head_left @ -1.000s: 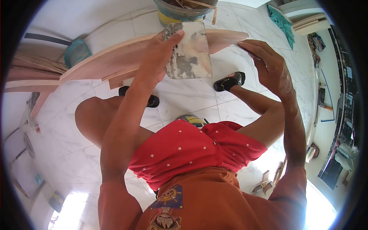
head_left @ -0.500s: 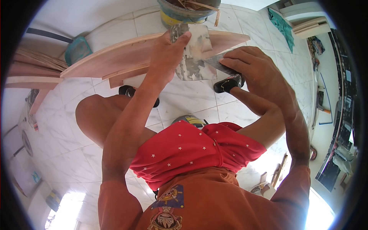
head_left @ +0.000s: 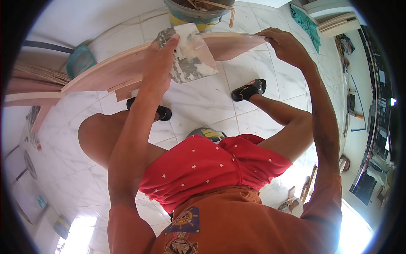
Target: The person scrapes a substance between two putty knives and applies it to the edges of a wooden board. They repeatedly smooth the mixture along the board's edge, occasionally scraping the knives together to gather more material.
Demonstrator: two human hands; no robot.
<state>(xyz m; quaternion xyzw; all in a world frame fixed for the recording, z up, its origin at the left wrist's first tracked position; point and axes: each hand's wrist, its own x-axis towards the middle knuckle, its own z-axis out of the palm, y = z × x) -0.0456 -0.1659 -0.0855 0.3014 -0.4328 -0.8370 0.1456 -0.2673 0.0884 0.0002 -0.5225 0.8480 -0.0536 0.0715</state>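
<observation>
My left hand [head_left: 160, 58] is closed around the left side of a flat, putty-smeared metal plate [head_left: 190, 51], with the thumb on its face. The plate is tilted in front of a long, curved wooden board [head_left: 112, 70]. At the board's right end, my right hand [head_left: 284, 43] is closed on a putty knife [head_left: 256, 34]. Its thin blade, seen almost edge-on, lies along the board's top edge; most of the knife is hidden by the fingers.
A bucket [head_left: 196, 19] with wood scraps stands behind the board. At the left are a teal dustpan [head_left: 80, 61] and stacked wooden strips [head_left: 38, 76]. A green cloth [head_left: 305, 26] lies at the upper right, and a hacksaw [head_left: 358, 103] lies farther right. My feet rest on marble-patterned tiles.
My right hand has moved the putty knife off the plate, up and right to the board's end. My left hand has shifted left with the plate.
</observation>
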